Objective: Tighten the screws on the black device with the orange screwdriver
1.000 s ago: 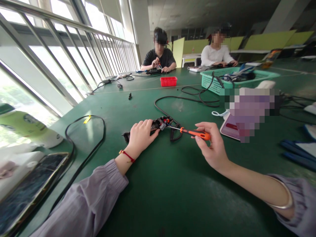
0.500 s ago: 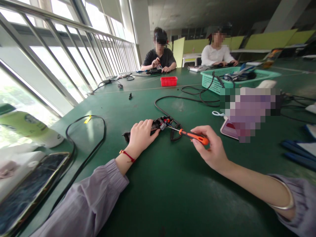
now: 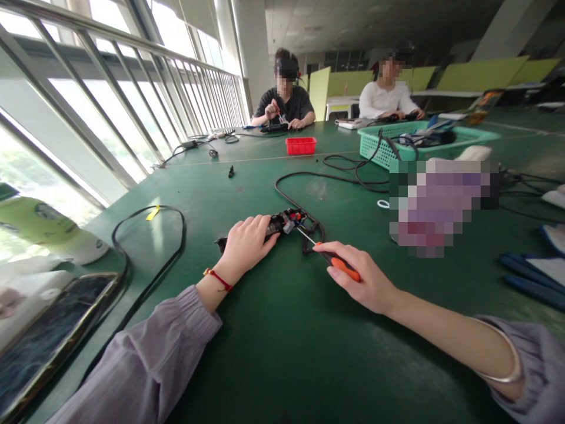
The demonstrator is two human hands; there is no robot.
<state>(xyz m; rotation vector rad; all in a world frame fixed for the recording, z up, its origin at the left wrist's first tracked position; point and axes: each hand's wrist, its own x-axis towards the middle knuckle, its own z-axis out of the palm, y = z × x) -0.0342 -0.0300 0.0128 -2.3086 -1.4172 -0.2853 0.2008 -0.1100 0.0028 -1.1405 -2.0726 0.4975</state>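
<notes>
My left hand [image 3: 249,244] is wrapped over a black device [image 3: 276,224] lying on the green table [image 3: 282,353]. Small red, grey and blue parts show at the device's right end, where a black cable leads off. My right hand [image 3: 362,274] grips an orange and black screwdriver [image 3: 345,268] by its handle. The thin shaft points up and left, its tip at the wires of the device's exposed end; whether it touches a part cannot be made out. Below that end lies a black loop-shaped piece [image 3: 305,242].
A red tray [image 3: 301,146] and a green basket [image 3: 384,150] with cables stand further back. At left are a phone [image 3: 57,324], a cup [image 3: 48,227] and a black cable [image 3: 183,235]. Blue-white gloves [image 3: 529,271] lie right. Two people [image 3: 285,100] [image 3: 386,97] sit opposite.
My right hand has moved down and slightly left, and the screwdriver is now tilted more steeply, with its handle lower. My left hand stays on the device. The view has shifted slightly.
</notes>
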